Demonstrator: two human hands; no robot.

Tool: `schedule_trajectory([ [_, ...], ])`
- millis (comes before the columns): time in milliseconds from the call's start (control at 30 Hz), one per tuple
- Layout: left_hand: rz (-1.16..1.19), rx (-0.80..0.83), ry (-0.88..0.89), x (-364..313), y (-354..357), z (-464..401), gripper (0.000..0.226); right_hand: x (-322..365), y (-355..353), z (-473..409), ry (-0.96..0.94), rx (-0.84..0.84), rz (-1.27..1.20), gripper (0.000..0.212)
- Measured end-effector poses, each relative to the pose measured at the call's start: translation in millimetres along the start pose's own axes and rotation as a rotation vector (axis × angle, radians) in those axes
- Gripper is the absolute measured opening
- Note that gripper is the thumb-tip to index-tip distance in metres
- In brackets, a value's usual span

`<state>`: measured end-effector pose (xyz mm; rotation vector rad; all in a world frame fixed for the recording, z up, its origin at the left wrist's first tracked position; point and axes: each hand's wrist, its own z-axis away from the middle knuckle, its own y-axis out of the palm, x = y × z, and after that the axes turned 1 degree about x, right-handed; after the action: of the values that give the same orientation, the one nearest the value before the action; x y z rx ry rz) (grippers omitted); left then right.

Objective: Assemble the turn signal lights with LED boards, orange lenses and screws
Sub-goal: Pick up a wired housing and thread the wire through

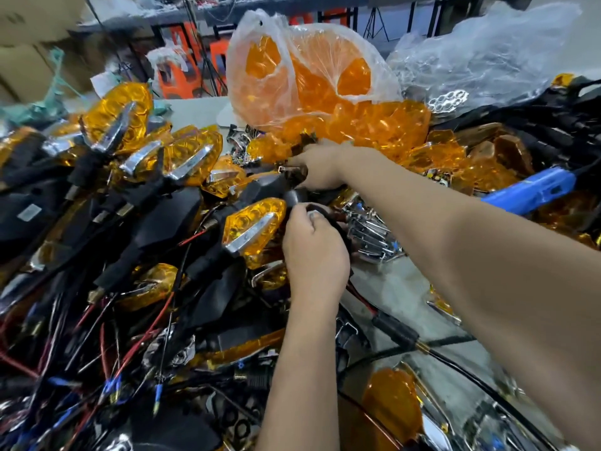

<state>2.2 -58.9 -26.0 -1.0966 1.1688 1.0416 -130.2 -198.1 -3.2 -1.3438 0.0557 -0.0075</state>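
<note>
- Fingers of the left hand (313,252) curl tight around a black stem at the end of a turn signal light (253,227), which lies on top of the pile at mid-table.
- Right hand (320,169) reaches past it; its fingers pinch a small dark part (294,172) just above the light's black housing.
- Finished lights (146,148) with orange lenses and chrome trim heap to the left, red and black wires (107,336) trailing below.
- Clear plastic bag (292,73) of orange lenses (374,125) stands behind the hands.
- Blue tool (530,190) lies to the right, near a heap of chrome parts (370,232).
</note>
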Motion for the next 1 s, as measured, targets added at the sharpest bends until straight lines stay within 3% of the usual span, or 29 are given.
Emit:
schedule_trajectory([
  [167, -0.014, 0.016, 0.010, 1.7, -0.5, -0.4, 0.026, -9.6, -2.3, 12.2, 0.016, 0.013, -0.123, 0.075],
  [400, -0.060, 0.067, 0.044, 5.9, -0.2, -0.8, 0.026, -35.6, -8.3, 50.2, 0.078, 0.025, -0.065, 0.043],
  [500, -0.011, 0.093, 0.027, 8.0, -0.1, -2.9, 0.025, -47.8, -6.9, 70.5, 0.110, 0.023, -0.068, 0.042],
  [633, 0.183, 0.188, -0.082, 4.5, 1.5, -0.2, 0.024, -55.6, 1.1, 107.0, 0.105, -0.124, -0.247, 0.046],
  [733, 0.335, 0.301, -0.175, 0.8, 2.5, 2.8, 0.022, -57.4, 3.3, 140.0, 0.200, -0.234, -0.275, 0.058],
  [833, 0.348, 0.451, -0.230, 0.1, 5.7, 6.6, 0.022, -58.7, 2.8, 174.6, 0.278, -0.364, -0.368, 0.065],
  [1000, 0.366, 0.565, -0.283, -0.3, 14.1, 14.8, 0.024, -68.1, 15.0, 216.7, 0.276, -0.568, -0.697, 0.040],
])
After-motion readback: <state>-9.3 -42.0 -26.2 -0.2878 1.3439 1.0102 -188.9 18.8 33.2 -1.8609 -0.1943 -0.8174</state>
